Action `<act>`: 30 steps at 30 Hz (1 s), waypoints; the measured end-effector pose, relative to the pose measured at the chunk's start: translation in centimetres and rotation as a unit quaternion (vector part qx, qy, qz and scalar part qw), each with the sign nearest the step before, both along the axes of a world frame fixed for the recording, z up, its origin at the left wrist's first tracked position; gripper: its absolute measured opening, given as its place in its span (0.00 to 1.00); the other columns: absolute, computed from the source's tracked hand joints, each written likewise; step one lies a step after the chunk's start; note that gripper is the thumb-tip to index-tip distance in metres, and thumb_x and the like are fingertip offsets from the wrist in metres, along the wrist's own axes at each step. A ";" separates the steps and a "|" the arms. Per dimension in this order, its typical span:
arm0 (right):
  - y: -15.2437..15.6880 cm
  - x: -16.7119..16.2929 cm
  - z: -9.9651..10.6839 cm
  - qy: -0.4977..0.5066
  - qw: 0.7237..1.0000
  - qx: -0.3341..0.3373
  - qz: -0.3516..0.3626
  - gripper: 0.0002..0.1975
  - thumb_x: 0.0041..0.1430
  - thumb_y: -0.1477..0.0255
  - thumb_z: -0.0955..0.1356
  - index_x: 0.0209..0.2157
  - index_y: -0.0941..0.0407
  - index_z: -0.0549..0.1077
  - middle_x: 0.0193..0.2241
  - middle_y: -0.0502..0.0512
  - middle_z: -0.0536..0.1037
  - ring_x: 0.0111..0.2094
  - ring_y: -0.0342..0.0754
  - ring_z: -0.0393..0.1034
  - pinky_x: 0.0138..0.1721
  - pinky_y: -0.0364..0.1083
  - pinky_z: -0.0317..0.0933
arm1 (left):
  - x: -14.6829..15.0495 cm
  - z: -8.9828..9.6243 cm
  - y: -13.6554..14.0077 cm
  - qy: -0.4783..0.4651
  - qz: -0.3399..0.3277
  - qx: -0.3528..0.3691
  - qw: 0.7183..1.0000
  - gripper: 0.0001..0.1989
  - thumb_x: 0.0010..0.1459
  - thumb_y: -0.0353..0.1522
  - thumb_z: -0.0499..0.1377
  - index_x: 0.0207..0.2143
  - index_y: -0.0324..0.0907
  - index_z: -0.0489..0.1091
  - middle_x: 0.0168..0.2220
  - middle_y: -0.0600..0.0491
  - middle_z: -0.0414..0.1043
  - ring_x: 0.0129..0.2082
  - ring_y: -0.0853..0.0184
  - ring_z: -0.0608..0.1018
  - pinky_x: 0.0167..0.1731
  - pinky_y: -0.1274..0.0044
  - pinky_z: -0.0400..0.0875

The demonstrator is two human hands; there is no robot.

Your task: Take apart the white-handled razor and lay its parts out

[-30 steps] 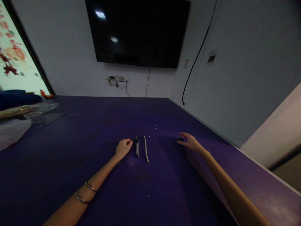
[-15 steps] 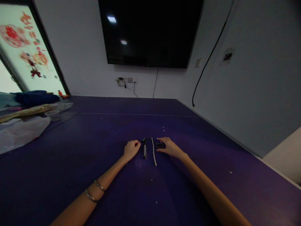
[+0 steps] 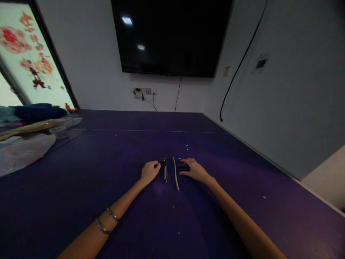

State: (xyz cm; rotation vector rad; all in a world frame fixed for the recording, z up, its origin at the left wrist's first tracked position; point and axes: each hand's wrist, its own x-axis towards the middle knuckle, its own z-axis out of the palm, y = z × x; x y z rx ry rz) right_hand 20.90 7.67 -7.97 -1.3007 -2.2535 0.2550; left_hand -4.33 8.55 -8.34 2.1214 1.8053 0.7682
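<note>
My left hand is closed, its thumb and fingers pressed together beside the head of a slim razor-like tool. What is in that pinch, if anything, I cannot make out. The tool lies lengthwise, with a grey-and-black handle and an angled dark head at the far end. To its right, a thin, pale, slightly bent rod or cord lies on the purple surface. My right hand curves round a small black block-like object, thumb on the near side and fingers on the far side.
Plastic bags and folded dark blue cloth lie at the far left. A small orange item stands behind them. White specks dot the surface. Ahead, a television hangs above wall sockets; a black cable hangs at right.
The view has shifted very slightly. Both hands and the things between them stay where they were.
</note>
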 end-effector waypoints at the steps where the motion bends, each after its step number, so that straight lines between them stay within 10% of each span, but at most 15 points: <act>1: 0.0 0.0 -0.1 0.001 1.000 0.003 0.001 0.27 0.47 0.58 0.71 0.48 0.55 0.68 0.44 0.59 0.72 0.47 0.54 0.65 0.47 0.52 0.60 | 0.0 0.0 0.0 0.000 0.000 0.000 1.000 0.17 0.57 0.36 0.49 0.23 0.40 0.71 0.23 0.54 0.70 0.23 0.70 0.69 0.23 0.79 0.51; 30: 1.2 4.5 -0.8 -0.036 0.996 0.051 -0.068 0.19 0.59 0.63 0.61 0.49 0.57 0.68 0.46 0.61 0.72 0.50 0.53 0.64 0.50 0.52 0.59 | -2.5 1.2 1.3 0.061 0.005 0.063 0.996 0.16 0.60 0.36 0.46 0.28 0.41 0.70 0.30 0.50 0.72 0.33 0.65 0.73 0.31 0.78 0.61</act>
